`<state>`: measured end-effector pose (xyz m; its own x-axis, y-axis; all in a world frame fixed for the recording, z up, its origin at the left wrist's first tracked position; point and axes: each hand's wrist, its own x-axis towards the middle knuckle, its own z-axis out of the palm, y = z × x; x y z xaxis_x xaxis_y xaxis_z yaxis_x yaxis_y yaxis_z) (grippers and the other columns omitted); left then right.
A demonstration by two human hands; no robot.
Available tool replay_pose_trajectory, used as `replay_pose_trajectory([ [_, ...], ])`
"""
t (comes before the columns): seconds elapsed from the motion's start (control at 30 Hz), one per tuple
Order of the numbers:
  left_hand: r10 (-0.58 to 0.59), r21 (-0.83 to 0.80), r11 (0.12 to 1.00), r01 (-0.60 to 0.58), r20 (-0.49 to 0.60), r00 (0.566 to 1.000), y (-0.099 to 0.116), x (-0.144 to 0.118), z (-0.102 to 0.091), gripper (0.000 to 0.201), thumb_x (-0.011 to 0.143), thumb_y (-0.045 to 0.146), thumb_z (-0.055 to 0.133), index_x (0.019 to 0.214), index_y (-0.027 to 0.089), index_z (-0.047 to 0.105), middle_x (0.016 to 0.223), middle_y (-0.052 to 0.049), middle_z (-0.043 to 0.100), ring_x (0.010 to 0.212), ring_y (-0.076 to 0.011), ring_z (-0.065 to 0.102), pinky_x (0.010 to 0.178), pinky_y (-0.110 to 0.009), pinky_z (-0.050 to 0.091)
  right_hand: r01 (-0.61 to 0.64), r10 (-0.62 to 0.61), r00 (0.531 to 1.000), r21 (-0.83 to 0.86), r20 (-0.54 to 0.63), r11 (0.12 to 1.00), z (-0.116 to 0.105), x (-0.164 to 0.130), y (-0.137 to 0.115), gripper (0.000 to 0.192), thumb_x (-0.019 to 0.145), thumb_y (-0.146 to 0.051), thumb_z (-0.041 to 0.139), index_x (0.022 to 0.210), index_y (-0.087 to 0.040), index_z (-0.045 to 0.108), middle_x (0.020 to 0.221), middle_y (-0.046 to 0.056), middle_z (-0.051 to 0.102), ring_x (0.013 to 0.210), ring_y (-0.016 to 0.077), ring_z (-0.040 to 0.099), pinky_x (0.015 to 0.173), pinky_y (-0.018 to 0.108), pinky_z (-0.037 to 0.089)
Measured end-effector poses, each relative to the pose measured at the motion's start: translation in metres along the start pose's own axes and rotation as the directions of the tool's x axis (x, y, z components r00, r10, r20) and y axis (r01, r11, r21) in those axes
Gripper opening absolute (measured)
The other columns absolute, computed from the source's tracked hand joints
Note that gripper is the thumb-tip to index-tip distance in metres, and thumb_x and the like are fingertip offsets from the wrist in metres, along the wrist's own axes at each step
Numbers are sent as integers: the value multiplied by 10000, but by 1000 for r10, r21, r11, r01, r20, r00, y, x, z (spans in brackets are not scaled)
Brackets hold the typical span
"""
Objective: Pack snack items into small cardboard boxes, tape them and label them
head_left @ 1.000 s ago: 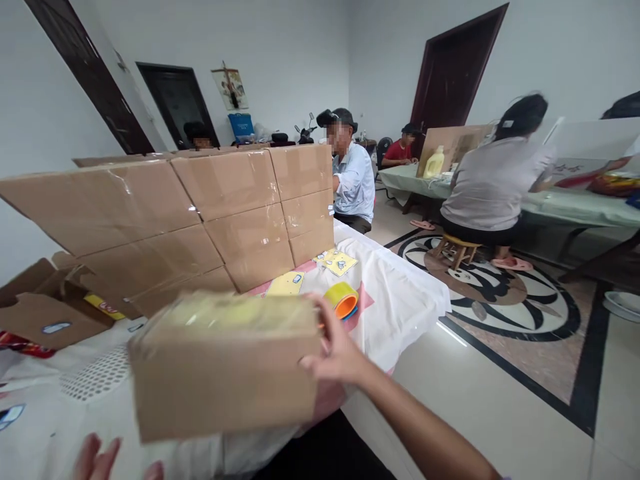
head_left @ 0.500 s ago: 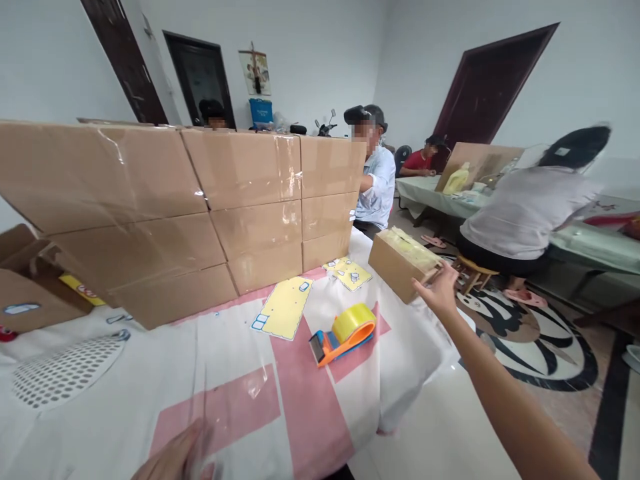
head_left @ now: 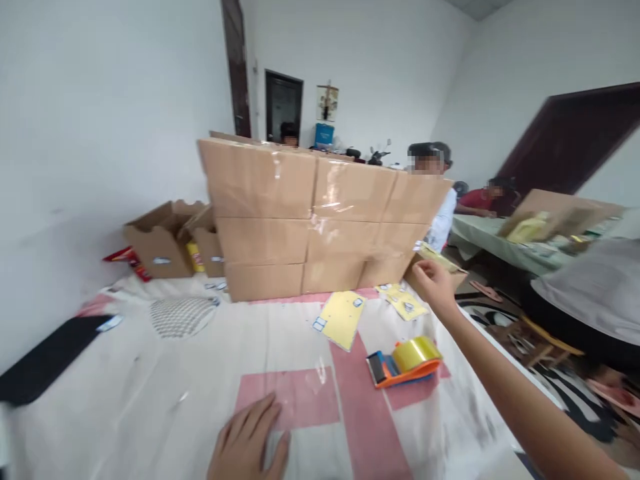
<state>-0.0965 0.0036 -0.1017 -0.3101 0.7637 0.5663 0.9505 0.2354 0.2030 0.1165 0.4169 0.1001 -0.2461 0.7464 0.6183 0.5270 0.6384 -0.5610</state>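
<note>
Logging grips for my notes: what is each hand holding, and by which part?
Right hand grips a small cardboard box at its near top end. Left hand holds nothing, lying flat on the table cloth.

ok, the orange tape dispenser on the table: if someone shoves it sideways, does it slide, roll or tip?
The tape dispenser lies low and flat on the cloth-covered table, so it would probably slide, not tip. The yellow tape roll sits inside the frame, so rolling seems unlikely. The cloth looks loose and may bunch and drag. Neither the left hand nor the right hand touches it.
</note>
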Motion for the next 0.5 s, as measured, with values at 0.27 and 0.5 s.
replay_pose_trajectory([
  [0.27,-140,-209,970,125,-56,989,16,2,-4,316,827,269,658,1142,289,667,1250,25,714,1075,-221,648,931,-395,494,394,-622,471,482,625,783,168,-90,-271,138,875,-263,593,802,-230,706,984,31,704,873,183,673,787,307,533],
  [0.5,-206,-243,961,131,-316,926,19,7,36,249,740,352,676,981,288,684,1069,5,767,912,-241,669,793,-418,493,145,-464,556,469,690,871,346,-75,-431,89,728,-85,651,672,-150,628,1500,146,421,1165,284,595,1085,429,420],
])
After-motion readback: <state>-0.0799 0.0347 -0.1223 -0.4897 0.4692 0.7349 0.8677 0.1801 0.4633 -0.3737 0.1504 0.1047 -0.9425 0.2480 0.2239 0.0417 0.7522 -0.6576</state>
